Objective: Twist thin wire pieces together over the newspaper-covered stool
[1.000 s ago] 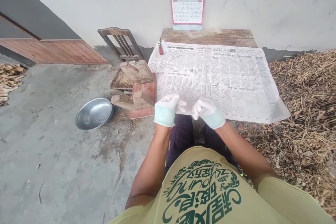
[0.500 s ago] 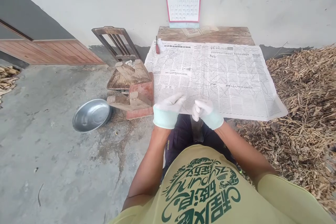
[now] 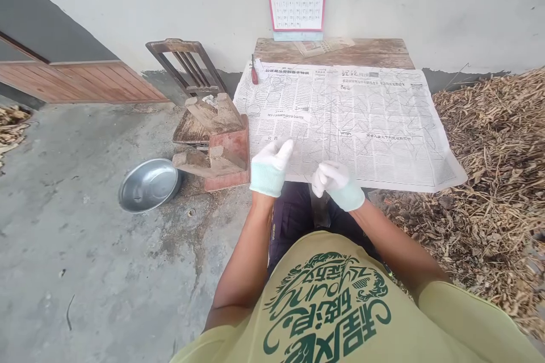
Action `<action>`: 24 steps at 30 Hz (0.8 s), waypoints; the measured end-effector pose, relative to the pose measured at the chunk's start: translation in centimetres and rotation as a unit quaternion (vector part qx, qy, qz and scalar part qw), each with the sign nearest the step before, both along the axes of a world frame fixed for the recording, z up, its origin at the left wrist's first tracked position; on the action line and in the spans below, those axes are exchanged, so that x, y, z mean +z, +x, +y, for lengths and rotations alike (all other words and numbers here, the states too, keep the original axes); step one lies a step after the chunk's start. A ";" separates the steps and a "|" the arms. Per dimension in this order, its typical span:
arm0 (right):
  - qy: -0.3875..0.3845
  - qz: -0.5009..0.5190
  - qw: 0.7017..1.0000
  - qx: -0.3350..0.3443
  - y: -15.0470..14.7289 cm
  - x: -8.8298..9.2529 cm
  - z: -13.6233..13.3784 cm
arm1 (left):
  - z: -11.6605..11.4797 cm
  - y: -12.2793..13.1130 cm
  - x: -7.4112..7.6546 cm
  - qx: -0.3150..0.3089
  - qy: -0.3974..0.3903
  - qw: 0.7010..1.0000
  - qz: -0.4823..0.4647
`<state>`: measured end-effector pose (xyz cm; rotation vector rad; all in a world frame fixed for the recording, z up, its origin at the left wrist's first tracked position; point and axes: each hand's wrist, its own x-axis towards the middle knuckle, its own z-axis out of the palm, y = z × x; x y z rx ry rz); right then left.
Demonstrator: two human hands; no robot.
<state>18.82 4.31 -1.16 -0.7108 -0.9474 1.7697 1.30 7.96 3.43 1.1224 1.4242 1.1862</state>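
In a white glove with a pale mint cuff, my left hand [image 3: 271,167] is above the near edge of a spread newspaper [image 3: 383,153], its fingers drawn together and the thumb pointing up and away. My right hand [image 3: 334,178], gloved alike, is curled closed at the paper's near edge, a short gap to the right of the left. What either hand grips, if anything, is too small to make out. Thin dark, crooked lines cross the newspaper; I cannot tell whether they are threads, wires or marks. A red-handled screwdriver [image 3: 254,72] lies at the paper's far left corner.
The newspaper covers a wooden table [image 3: 370,51] against the wall, with a desk calendar [image 3: 297,8] at the back. Left of it are an upturned reddish wooden stool [image 3: 230,142], a wooden chair [image 3: 181,62] and a metal basin [image 3: 149,186]. Dry leaves [image 3: 489,181] lie right.
My left hand has tipped upward, its thumb and fingers now pointing away from me, and the gap to my right hand has widened. The right hand is almost unmoved.
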 end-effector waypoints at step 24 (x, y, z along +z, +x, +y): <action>-0.054 -0.107 0.985 0.124 0.8 2.4 2.5 | -4.1 2.2 -2.0 -0.043 -0.154 0.987 0.011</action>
